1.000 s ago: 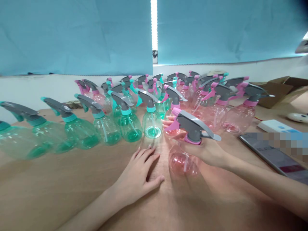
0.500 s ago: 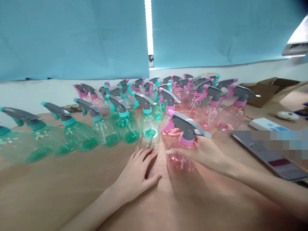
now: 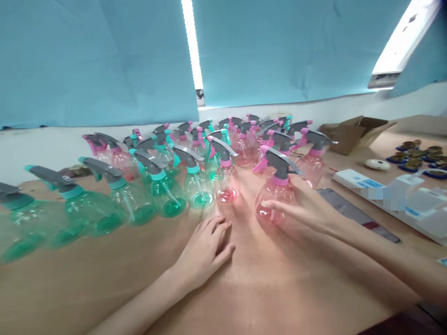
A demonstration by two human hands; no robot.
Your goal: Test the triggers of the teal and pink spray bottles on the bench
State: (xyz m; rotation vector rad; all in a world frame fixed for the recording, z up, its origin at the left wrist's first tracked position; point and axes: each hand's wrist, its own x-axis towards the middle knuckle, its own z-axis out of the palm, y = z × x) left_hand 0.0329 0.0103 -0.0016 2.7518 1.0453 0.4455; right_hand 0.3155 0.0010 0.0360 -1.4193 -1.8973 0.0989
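Note:
My right hand [image 3: 303,207] is wrapped round a clear pink spray bottle [image 3: 274,197] with a grey and pink trigger head, upright at the tabletop. Palm down on the wooden table [image 3: 223,302], my left hand [image 3: 206,249] holds nothing, its fingers loosely spread. Just beyond it stand a pink bottle [image 3: 227,181] and a green bottle [image 3: 198,186]. More green bottles, such as one with a turquoise collar [image 3: 167,195], form a row running to the left. The fingertips of my right hand behind the held bottle are hidden.
Several pink and green spray bottles [image 3: 244,149] stand behind the front row. On the right are an open cardboard box [image 3: 349,139], a white mouse [image 3: 377,164], a grey phone-like slab [image 3: 356,211], a white power strip [image 3: 366,186] and several dark blue-edged items [image 3: 412,160]. Blue curtains [image 3: 279,51] hang behind.
The view has turned to the right. The bottle in my right hand has moved farther from me and away from the front-row pink bottle. My left hand stays on the table.

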